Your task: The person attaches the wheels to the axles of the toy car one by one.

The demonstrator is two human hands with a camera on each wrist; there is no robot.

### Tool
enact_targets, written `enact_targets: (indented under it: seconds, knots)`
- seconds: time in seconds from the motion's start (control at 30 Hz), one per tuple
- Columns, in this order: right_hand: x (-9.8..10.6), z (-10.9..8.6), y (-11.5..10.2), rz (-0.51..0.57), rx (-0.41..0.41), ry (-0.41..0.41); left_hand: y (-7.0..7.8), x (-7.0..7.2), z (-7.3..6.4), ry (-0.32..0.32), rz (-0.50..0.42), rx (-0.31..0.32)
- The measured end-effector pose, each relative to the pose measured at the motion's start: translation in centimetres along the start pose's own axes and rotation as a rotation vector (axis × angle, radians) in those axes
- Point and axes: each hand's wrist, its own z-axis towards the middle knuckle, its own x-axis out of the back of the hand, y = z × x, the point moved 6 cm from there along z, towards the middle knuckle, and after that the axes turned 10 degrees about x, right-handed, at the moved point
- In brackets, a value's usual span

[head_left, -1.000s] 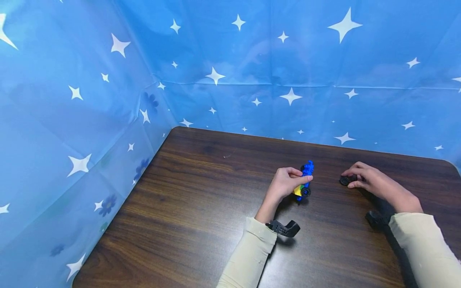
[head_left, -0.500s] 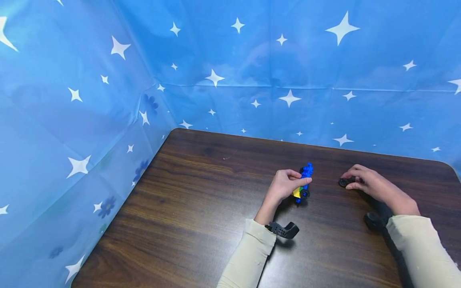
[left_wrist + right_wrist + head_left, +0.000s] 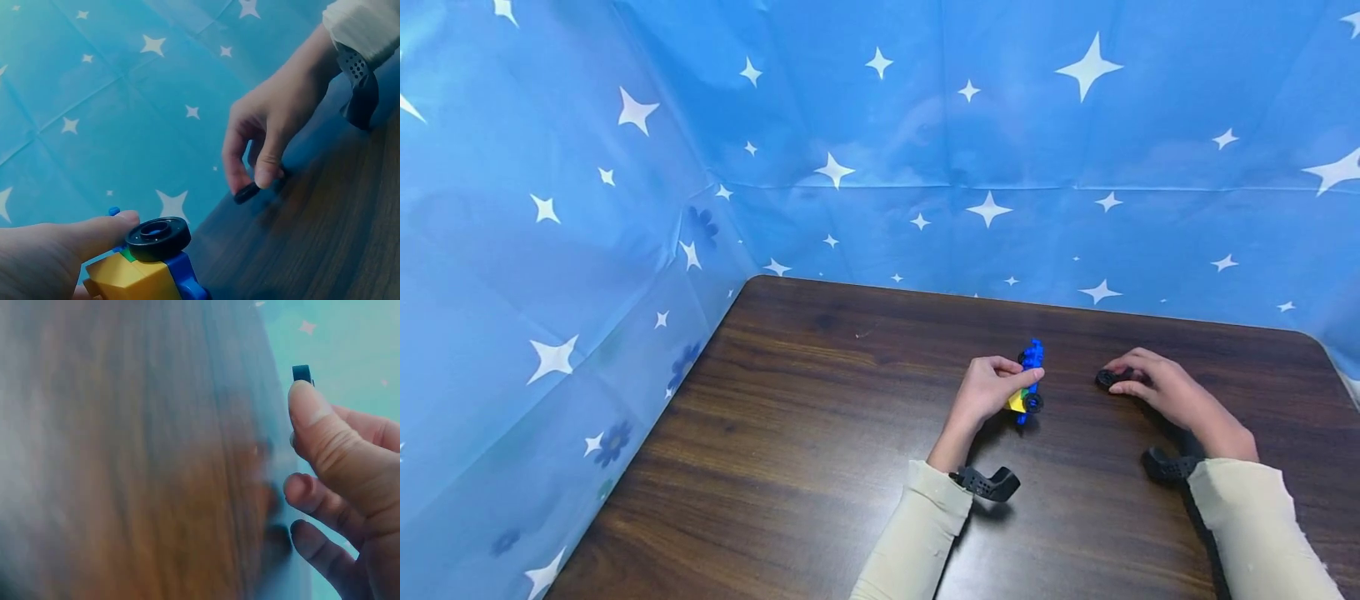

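Observation:
In the head view my left hand [image 3: 981, 398] holds a small toy car [image 3: 1033, 357] of blue, yellow and green pieces, thumb on its near side. The left wrist view shows a black wheel [image 3: 157, 239] on the car beside my thumb, above its yellow block [image 3: 134, 281]. To the right, my right hand [image 3: 1180, 404] pinches a separate black wheel [image 3: 1103, 379] between thumb and fingers, apart from the car. In the right wrist view only an edge of that loose wheel [image 3: 301, 373] shows past the thumb; the remaining fingers are loosely bent.
Both hands are over a dark brown wooden table [image 3: 820, 433] with rounded corners. A blue curtain [image 3: 880, 125] printed with white stars stands along its back and left edges. Black wrist mounts [image 3: 988, 483] stick out from the cream sleeves.
The head view has swung slightly, so the scene sits a little further left and lower. Both hands keep their hold on the car and the loose wheel, with little movement.

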Motion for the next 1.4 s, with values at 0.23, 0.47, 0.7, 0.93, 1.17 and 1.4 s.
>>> enact_targets:
  seconds: [0.23, 0.47, 0.7, 0.93, 1.17, 1.4]
  knots:
    - [0.4, -0.2, -1.3, 0.004, 0.018, 0.149, -0.1, 0.2, 0.0, -0.006, -0.005, -0.008]
    - [0.5, -0.2, -2.6, 0.028, -0.009, 0.214, -0.1, 0.2, -0.1, -0.017, -0.003, -0.021]
    - [0.6, -0.5, -3.9, 0.051, -0.008, 0.268, -0.3, 0.0, -0.4, -0.044, -0.027, -0.033]
    - [0.4, -0.5, -5.1, 0.098, -0.044, 0.308, -0.3, -0.3, -0.3, -0.042, -0.019, -0.032]
    - [0.2, 0.2, -7.0, 0.128, -0.011, 0.342, -0.3, -0.6, -0.1, -0.046, 0.014, -0.025]
    - [0.8, 1.0, -8.7, 0.126, 0.078, 0.409, 0.0, -0.7, -0.1, -0.044, 0.015, -0.033]
